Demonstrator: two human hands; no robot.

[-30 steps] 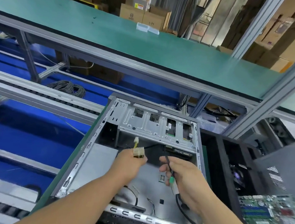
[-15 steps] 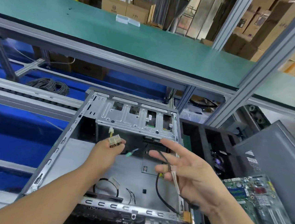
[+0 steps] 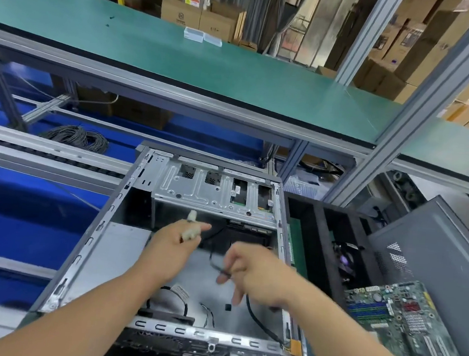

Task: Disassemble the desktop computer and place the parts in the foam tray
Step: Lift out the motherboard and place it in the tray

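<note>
The open metal computer case (image 3: 124, 253) lies in front of me with its drive cage (image 3: 215, 189) at the far end. My left hand (image 3: 173, 247) hovers over the case interior and grips a white power connector (image 3: 192, 231) with its wires. My right hand (image 3: 256, 270), blurred by motion, is just right of it and pinches a thin black cable (image 3: 260, 322) that runs down to the case's near right corner. The black foam tray (image 3: 318, 242) stands right of the case, and a green motherboard (image 3: 403, 314) lies at its near right.
A grey case side panel (image 3: 435, 266) leans at the far right behind the motherboard. A green-topped shelf (image 3: 181, 59) on aluminium posts (image 3: 402, 130) spans above the bench. A coil of grey cable (image 3: 78, 137) lies on the blue conveyor to the left.
My right hand has gone from spread fingers to curled ones, pulling the black cable towards the middle of the case. My left hand keeps the white connector, and the view has shifted slightly.
</note>
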